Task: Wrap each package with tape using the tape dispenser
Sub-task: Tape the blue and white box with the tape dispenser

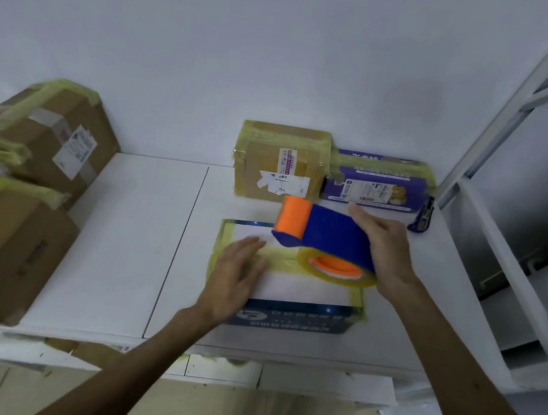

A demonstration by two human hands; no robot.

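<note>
On the tabletop (123,240), near edge: the blue-and-white package (304,290) I am working on lies flat, with yellowish tape along the borders of its top and a strip across the middle.
Left hand (237,271): laid flat on the left part of the package top, fingers (251,244) straight and slightly spread, pressing down and holding nothing.
Right hand (385,248): wrapped round the blue body of the tape dispenser (328,234), fingers curled over its back in a firm grip.
Tape dispenser: tilted, its orange front end raised above the package, with the tape roll (337,273) low at the right end of the middle strip.
Step in hand: by my judgement, laying a band across this package's top while the left hand steadies it.
Next move: probably draw the dispenser to the edge and down the side with the tape taut, then tear it off, with my left hand smoothing behind.
Back of the tabletop: a brown box (278,163) and a purple box (379,182) sit side by side, both taped.
Left side: stacked brown boxes (42,141), taped and blurred.
</note>
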